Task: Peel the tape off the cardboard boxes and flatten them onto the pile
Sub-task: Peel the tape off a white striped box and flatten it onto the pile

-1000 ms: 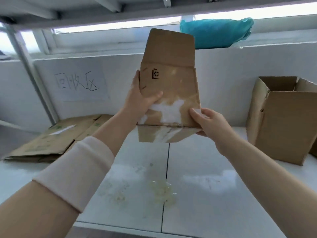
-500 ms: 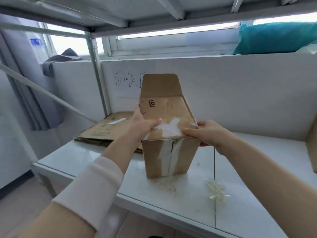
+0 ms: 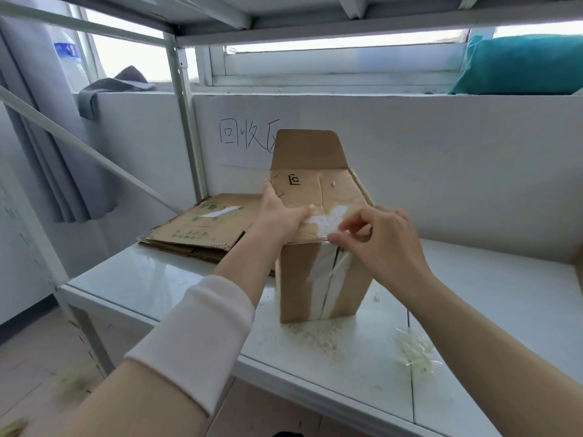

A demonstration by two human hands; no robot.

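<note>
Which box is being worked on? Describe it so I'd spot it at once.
On the white table, before the wall with black handwriting, one cardboard box stands upright, gripped on top by the left hand while the right hand pinches its tape. Unlike the flattened pile to its left, it has one flap raised and whitish tape down its near seam.

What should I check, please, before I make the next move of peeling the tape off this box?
1. The box stands upright on the table: ok.
2. The left hand grips the box's top left corner: ok.
3. The right hand has its fingertips at the tape on the top front edge: ok.
4. Tape end truly pinched: cannot tell.
5. Front seam free of tape: not ok.
6. The pile of flattened cardboard lies on the table, rear left: ok.
</note>
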